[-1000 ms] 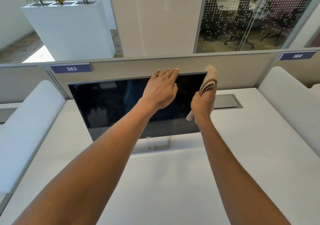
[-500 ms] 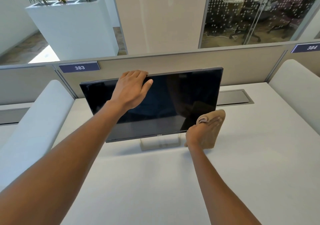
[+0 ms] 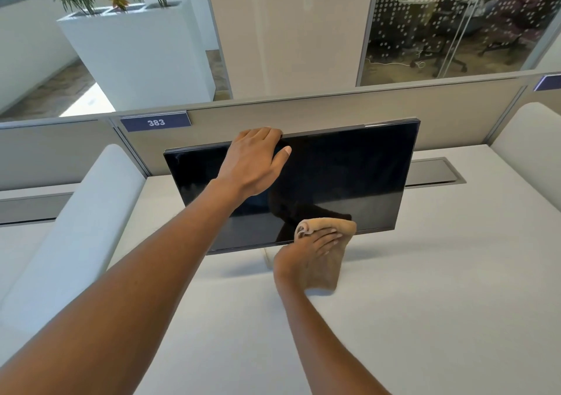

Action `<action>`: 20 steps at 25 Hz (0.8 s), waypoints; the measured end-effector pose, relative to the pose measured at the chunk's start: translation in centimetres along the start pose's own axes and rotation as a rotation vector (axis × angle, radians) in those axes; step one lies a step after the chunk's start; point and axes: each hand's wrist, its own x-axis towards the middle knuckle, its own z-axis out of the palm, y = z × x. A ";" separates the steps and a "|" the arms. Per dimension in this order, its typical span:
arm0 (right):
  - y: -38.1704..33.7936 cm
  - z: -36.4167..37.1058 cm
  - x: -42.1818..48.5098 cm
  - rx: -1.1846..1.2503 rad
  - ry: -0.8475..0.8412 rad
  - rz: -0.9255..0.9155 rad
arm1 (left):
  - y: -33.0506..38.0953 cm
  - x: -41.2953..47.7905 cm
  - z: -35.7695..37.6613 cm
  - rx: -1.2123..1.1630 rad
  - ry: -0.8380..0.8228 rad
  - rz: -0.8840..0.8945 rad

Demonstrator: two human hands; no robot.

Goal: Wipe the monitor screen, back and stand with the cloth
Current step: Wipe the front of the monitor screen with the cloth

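A black flat monitor (image 3: pixel 358 176) stands on a white desk (image 3: pixel 425 303), its screen dark and facing me. My left hand (image 3: pixel 255 163) grips the monitor's top edge left of centre, fingers curled over the back and thumb on the screen. My right hand (image 3: pixel 306 258) presses a tan cloth (image 3: pixel 331 236) against the lower middle of the screen, at the bottom bezel, fingers fairly straight over the cloth with a fold bunched at the top. Only a sliver of the silver stand (image 3: pixel 267 259) shows below the screen; my right hand and the cloth hide the remainder.
A grey partition (image 3: pixel 303 112) with a "383" label (image 3: pixel 156 122) runs behind the monitor. White padded dividers (image 3: pixel 85 227) flank the desk on both sides. A grey cable hatch (image 3: pixel 434 174) lies flush in the desk behind the monitor's right end.
My right hand carried the cloth from the screen's top right corner down to the bottom edge and leftwards. My left hand slid left along the top edge and took hold.
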 end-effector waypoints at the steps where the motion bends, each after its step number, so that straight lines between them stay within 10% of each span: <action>1: 0.1 0.9 -0.9 -0.018 0.013 -0.049 | -0.1 0.0 0.0 0.001 -0.004 0.002; 11: 7.6 -1.3 5.5 -0.270 0.223 -0.229 | -0.1 -0.1 -0.2 -0.018 -0.006 0.026; 20: 6.1 4.8 -5.8 -0.276 0.047 -0.513 | -0.4 -0.1 -0.1 -0.009 0.004 0.036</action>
